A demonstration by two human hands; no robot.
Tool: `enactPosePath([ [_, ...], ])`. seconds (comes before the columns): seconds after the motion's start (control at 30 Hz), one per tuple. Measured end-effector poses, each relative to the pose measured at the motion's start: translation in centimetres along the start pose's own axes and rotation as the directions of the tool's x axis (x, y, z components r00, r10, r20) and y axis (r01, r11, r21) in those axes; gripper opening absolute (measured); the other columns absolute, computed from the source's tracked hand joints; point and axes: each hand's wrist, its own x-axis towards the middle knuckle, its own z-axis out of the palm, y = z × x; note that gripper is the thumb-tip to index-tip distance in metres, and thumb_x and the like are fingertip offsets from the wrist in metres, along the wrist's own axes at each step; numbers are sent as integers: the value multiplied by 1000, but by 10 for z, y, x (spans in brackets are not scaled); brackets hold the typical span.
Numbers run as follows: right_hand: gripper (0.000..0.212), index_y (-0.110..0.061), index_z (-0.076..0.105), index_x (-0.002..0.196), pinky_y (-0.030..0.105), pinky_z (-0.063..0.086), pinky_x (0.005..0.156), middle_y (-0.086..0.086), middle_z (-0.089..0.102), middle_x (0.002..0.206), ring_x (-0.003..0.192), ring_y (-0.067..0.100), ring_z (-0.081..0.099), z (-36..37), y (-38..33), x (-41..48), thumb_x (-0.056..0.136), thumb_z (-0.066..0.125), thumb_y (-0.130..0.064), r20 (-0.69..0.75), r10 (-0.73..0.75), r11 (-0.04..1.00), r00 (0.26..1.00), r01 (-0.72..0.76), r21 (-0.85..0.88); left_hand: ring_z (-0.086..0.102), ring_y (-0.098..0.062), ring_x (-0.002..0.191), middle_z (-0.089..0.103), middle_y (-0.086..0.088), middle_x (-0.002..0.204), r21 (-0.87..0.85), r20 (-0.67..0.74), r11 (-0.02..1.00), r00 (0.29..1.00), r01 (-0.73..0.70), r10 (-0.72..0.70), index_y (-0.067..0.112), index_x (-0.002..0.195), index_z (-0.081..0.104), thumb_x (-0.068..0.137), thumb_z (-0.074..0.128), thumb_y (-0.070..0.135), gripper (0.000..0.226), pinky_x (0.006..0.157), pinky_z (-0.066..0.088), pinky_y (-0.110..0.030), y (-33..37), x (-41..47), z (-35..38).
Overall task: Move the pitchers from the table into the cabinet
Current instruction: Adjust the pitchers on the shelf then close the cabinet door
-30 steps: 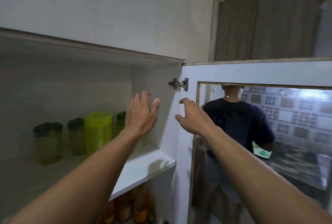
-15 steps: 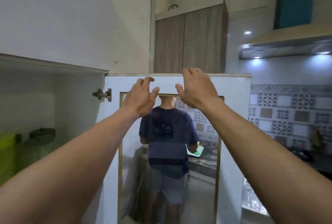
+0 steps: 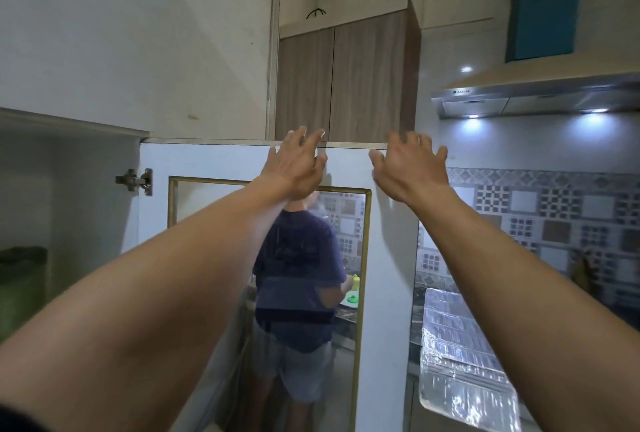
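Note:
The white cabinet door (image 3: 207, 161) with a gold-framed glass pane stands swung open in front of me. My left hand (image 3: 296, 165) is raised with fingers spread at the door's top edge. My right hand (image 3: 410, 165) is also raised and spread, near the door's upper right corner; I cannot tell if it touches. Neither hand holds anything. At the far left, inside the open cabinet (image 3: 69, 189), a dark-lidded green pitcher (image 3: 20, 279) shows partly at the frame's edge. The other pitchers are out of view.
The glass pane shows a person in a dark blue shirt. A metal hinge (image 3: 135, 180) joins door and cabinet. Brown wall cupboards (image 3: 346, 78) hang above. A lit range hood (image 3: 536, 96), a patterned tile wall (image 3: 554, 210) and a foil-covered surface (image 3: 460, 355) are at right.
My view has swung right and up, away from the cabinet shelf. Both hands moved from the cabinet opening to the door's top edge, and the right hand has spread further right.

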Motion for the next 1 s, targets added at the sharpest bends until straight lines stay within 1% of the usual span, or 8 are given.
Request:
enactPosePath([
  [0.23, 41, -8, 50, 135, 57, 38, 106, 16, 51, 140, 132, 40, 40, -10, 22, -2, 96, 38, -9, 55, -118, 991, 991, 114, 73, 4, -31, 150, 9, -8, 164, 100, 90, 993, 994, 57, -66, 35, 155, 6, 102, 25, 46, 58, 112, 10, -68, 18, -1, 9],
  [0.37, 52, -14, 48, 142, 56, 38, 103, 11, 51, 142, 133, 35, 40, -19, 24, -9, 91, 41, -7, 43, -166, 985, 985, 164, 48, -1, -32, 151, 2, -8, 164, 176, 113, 983, 991, 52, -73, 43, 154, -4, 102, 22, 50, 59, 111, 8, -70, 25, -12, 2],
  [0.53, 45, -15, 59, 129, 55, 37, 103, 8, 57, 130, 124, 33, 46, -47, 19, -22, 87, 45, -5, 40, -196, 978, 980, 192, 85, -3, -31, 151, -2, -6, 165, 139, 147, 987, 984, 76, -97, 43, 153, -4, 101, 19, 52, 58, 111, 5, -70, 34, -32, -19],
  [0.6, 32, -14, 65, 108, 44, 46, 87, 7, 62, 112, 108, 33, 55, -63, 11, -33, 83, 47, -4, 24, -214, 970, 977, 209, 125, -2, -32, 151, -3, -5, 165, 122, 168, 989, 980, 85, -105, 43, 154, -4, 101, 19, 53, 58, 112, 6, -69, 37, -46, -34],
  [0.7, 18, -12, 65, 89, 28, 38, 59, 8, 65, 89, 80, 29, 59, -98, -6, -52, 80, 50, -6, 58, -221, 963, 974, 208, 169, 1, -31, 151, -1, -2, 165, 98, 163, 990, 979, 104, -119, 43, 154, -2, 100, 18, 56, 59, 113, 8, -67, 41, -72, -62],
  [0.77, 25, -7, 71, 94, 33, 50, 61, 10, 70, 89, 79, 29, 62, -122, -19, -63, 80, 51, -6, 94, -241, 952, 966, 217, 216, 7, -28, 151, 6, -3, 165, 65, 138, 994, 985, 93, -101, 41, 155, 3, 99, 16, 56, 59, 116, 13, -63, 42, -87, -80],
  [0.83, 30, -6, 75, 105, 41, 60, 77, 9, 73, 100, 89, 29, 67, -145, -31, -75, 83, 54, -7, 115, -264, 928, 958, 219, 303, 16, -23, 150, 18, -3, 163, -14, 81, 998, 995, 61, -60, 37, 155, 13, 99, 15, 56, 60, 117, 21, -55, 44, -106, -100],
  [1.0, 36, -9, 68, 116, 44, 53, 92, 10, 72, 110, 104, 23, 67, -190, -64, -112, 100, 51, -36, 293, -325, 691, 899, 15, 723, 49, -27, 130, 56, -8, 141, -285, -109, 954, 985, 96, -132, 21, 141, 53, 101, 22, 54, 60, 103, 39, -36, 53, -165, -163],
])
